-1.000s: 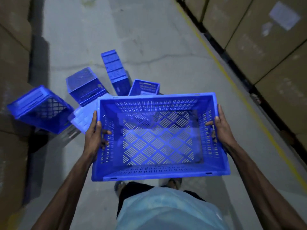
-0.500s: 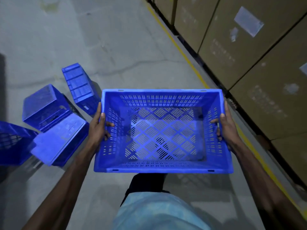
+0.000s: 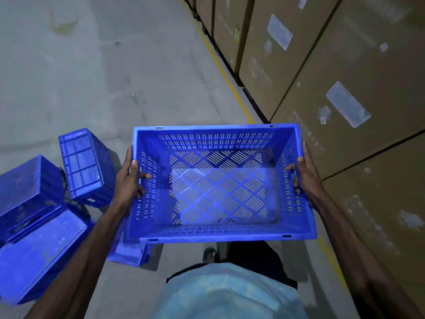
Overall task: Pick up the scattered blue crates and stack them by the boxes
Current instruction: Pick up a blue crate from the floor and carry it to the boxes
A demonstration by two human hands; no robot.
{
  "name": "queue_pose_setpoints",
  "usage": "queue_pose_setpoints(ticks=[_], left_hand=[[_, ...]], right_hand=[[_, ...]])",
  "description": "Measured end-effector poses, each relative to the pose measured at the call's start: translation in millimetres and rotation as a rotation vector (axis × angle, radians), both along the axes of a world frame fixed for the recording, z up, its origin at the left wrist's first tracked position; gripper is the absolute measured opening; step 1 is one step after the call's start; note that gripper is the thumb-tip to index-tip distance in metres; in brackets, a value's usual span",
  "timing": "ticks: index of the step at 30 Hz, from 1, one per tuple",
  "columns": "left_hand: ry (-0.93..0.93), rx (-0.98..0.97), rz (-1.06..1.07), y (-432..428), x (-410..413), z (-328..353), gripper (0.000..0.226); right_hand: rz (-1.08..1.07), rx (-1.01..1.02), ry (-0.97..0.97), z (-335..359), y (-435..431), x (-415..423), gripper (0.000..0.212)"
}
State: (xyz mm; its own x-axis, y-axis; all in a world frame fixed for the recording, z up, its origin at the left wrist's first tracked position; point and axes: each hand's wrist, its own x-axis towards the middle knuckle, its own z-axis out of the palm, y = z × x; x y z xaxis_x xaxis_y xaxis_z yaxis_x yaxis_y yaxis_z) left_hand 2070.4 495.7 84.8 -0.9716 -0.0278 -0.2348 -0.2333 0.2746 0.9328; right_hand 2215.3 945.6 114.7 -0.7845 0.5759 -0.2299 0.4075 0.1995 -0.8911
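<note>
Left hand (image 3: 127, 181) and right hand (image 3: 307, 178) are gripping an empty blue crate (image 3: 216, 194) (fingers (image 3: 144, 175) curled into its side slots), best kept level approaching the cardboard boxes (image 3: 358, 72).

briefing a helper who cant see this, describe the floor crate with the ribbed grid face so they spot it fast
From the wall of cardboard boxes on the right, look across the floor to the blue crates at the left. The ribbed crate is the rearmost, beside the left hand holding the carried crate. Only its top face shows a grid of ribs; its neighbours show plain panels.
</note>
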Motion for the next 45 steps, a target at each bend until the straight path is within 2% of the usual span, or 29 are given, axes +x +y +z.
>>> queue_pose_setpoints(ticks=[7, 12, 22, 32, 45], left_hand=[[0.019, -0.008, 0.089, 60, -178, -4, 0.046], [0.034, -0.057, 0.186, 98, -306, -1, 0.046], [0.062, -0.091, 0.422, 111, -522, 28, 0.045], [0.031, -0.062, 0.624, 64, -754, 3, 0.044], [0.026, -0.032, 0.822, -51, -1031, 31, 0.042]], right_hand=[[0.079, -0.019, 0.048, -18, 69, -214, 0.049], [0.186, -0.001, 0.009, -23, 114, -385, 0.048], [0.421, -0.062, 0.028, 6, 131, -713, 0.047], [0.608, -0.026, 0.014, -16, 68, -1033, 0.05], [0.811, 0.012, 0.031, 8, -86, -1401, 0.049]])
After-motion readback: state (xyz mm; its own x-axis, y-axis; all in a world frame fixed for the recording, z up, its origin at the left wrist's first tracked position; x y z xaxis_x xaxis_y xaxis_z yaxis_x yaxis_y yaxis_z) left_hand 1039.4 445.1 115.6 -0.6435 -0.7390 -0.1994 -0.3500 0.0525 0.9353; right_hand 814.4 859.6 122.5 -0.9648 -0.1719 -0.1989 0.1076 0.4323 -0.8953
